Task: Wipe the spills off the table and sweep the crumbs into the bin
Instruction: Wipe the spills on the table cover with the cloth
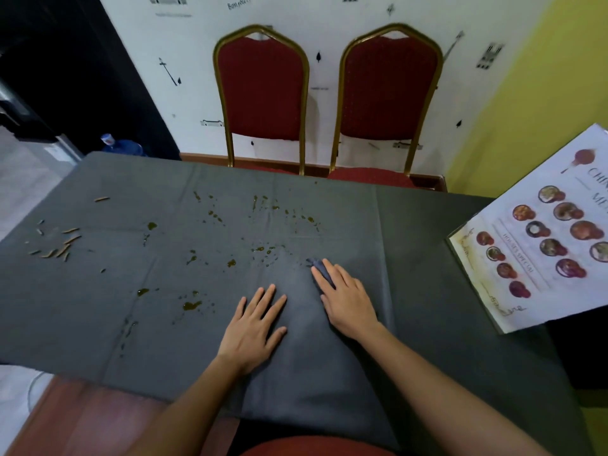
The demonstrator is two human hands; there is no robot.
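One table (427, 258), covered in dark cloth. Two red chairs (263, 90) stand on its far side, beyond the rag. One menu (543, 241) lies well to the right of the rag.

Spills (192, 305): a field of yellow-brown blots that runs mainly left from the rag, its long axis across the table. The nearest cluster is just beyond and left of the rag. About half a dozen are larger blots; the fine specks are too many to count.

Two hands. The left hand (253, 324) lies flat just left of the rag, fingers straight and spread, holding nothing. The right hand (345, 297) presses the rag down with straight fingers, not curled round it.

Crumbs (62, 246): roughly a dozen slivers, far left of the rag, one lying apart beyond the rest.

One rag (317, 266), small and dark blue, mostly hidden under the fingers.

Judgement: the wipe must travel leftward. The left hand is nearer the crumbs. No bin is visible.
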